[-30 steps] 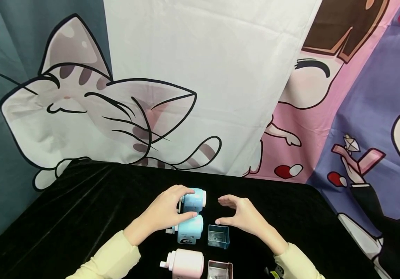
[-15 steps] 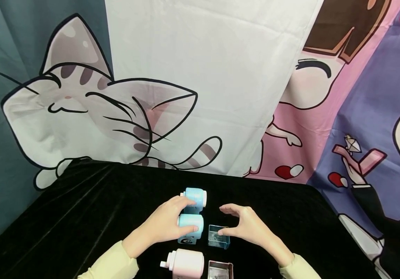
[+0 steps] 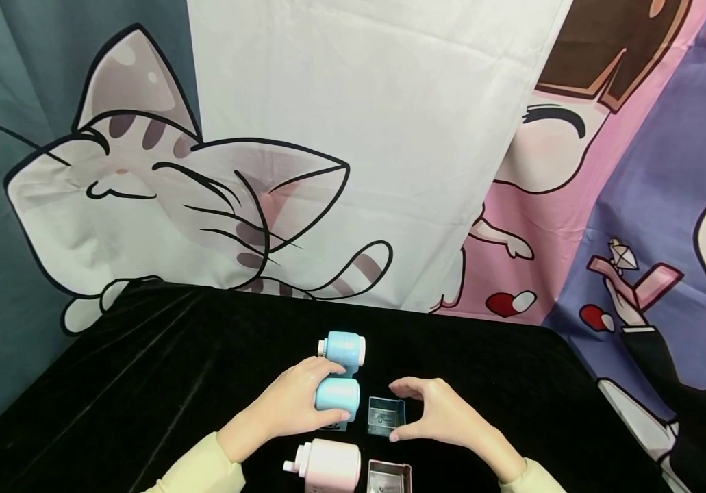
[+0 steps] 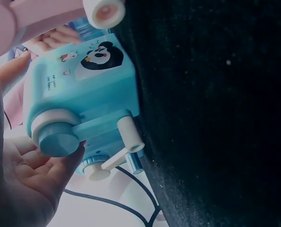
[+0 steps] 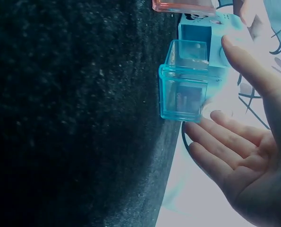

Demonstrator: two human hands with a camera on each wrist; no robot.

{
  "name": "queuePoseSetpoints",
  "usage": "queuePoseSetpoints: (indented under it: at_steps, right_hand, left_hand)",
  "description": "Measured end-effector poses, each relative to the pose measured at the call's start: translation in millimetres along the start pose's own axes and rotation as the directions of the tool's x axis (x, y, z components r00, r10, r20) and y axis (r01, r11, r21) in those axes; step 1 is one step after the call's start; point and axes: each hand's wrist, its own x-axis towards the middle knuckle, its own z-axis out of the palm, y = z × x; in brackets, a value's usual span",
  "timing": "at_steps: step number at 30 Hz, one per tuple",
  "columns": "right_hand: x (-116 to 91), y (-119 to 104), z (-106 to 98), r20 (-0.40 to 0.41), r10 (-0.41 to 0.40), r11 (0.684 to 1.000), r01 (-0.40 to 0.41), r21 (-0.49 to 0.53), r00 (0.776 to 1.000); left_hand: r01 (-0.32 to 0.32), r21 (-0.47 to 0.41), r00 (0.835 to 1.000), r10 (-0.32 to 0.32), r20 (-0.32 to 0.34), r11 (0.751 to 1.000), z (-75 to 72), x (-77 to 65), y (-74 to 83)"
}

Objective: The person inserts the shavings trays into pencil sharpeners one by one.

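Note:
A light-blue hand-crank pencil sharpener (image 3: 337, 396) with a panda picture (image 4: 101, 56) stands on the black cloth. My left hand (image 3: 294, 400) is around it, thumb along the near side and fingers along the far side. Its crank handle (image 4: 130, 132) and round knob show in the left wrist view. To its right lies a see-through blue drawer (image 3: 385, 415), open-topped. My right hand (image 3: 442, 414) is beside this drawer with fingers spread and thumb apart, fingertips close to its edges (image 5: 185, 90). The sharpener's body has a hollow drawer slot (image 5: 197, 39).
A second blue sharpener (image 3: 345, 349) stands just behind. In front is a pink sharpener (image 3: 330, 465), with a pinkish see-through drawer (image 3: 389, 476) to its right. A cartoon-printed curtain (image 3: 365, 137) hangs behind the black-covered table (image 3: 235, 329).
My left hand has moved nearer, from between the two blue sharpeners onto the panda one. My right hand has also come nearer, down to the blue drawer. The sharpeners and drawers stay put.

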Motion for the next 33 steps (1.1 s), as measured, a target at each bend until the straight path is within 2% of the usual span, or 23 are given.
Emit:
queuePoseSetpoints:
  at_steps: [11,18,26,33]
  right_hand:
    - [-4.7,4.7,4.1,0.007,-0.022,1.0,0.022,-0.005,1.0]
    - [-6.8,7.5,9.7,0.012,0.003,1.0,-0.003,-0.014,1.0]
    - [-6.9,9.5,14.3,-0.003,0.019,1.0,-0.019,-0.012,1.0]
    - [-6.2,10.1,14.9,-0.019,-0.001,1.0,0.001,-0.005,1.0]
  left_hand:
    - [0.022,0.012,1.0,-0.022,0.02,1.0,3.9,-0.3,-2.1]
    - [0.033,0.004,0.999,-0.033,0.037,0.999,8.0,0.2,-5.4]
    - [0.036,-0.02,0.999,-0.036,0.039,0.999,11.0,-0.5,-7.9]
    - [0.036,-0.067,0.998,-0.033,0.052,0.997,13.6,0.2,-10.3]
